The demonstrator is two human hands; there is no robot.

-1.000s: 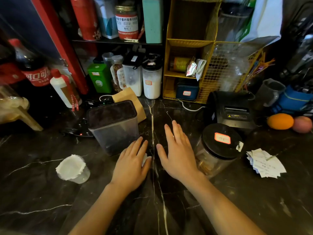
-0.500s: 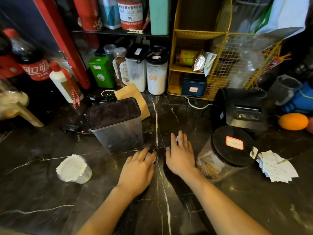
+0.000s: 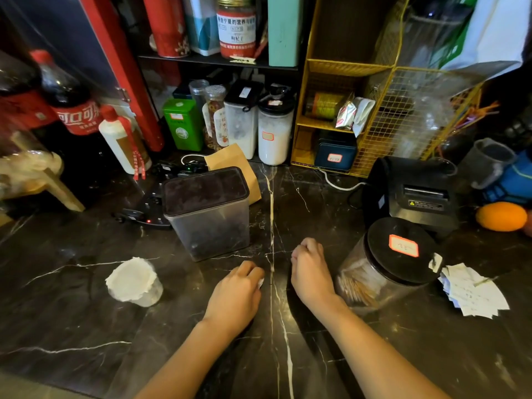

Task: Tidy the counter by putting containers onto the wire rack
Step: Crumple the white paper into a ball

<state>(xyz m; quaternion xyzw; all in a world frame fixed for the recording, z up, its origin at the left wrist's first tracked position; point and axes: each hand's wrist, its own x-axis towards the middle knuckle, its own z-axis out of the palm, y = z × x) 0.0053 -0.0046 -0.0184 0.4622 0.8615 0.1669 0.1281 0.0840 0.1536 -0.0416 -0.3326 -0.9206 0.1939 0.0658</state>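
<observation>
A clear rectangular container [image 3: 207, 217] with a dark lid stands on the dark marble counter [image 3: 86, 326]. Just in front of it, my left hand [image 3: 234, 300] rests on the counter with its fingers curled. A bit of something small and white [image 3: 260, 282] shows at its fingertips. My right hand [image 3: 311, 272] is closed in a fist beside it, next to a round jar [image 3: 383, 272] with a black lid and orange label. The yellow wire rack [image 3: 374, 116] stands at the back right and holds a tin, packets and a dark box.
A small cup [image 3: 134, 282] covered with white paper sits left of my hands. A black receipt printer [image 3: 414, 194], an orange [image 3: 501, 216] and paper slips [image 3: 472, 292] lie to the right. Cola bottles [image 3: 72, 108], a white bottle [image 3: 123, 139], a power strip [image 3: 149, 203] and shelf jars crowd the back.
Both hands went from flat with spread fingers to curled fists and drew back slightly toward me. The containers have not moved.
</observation>
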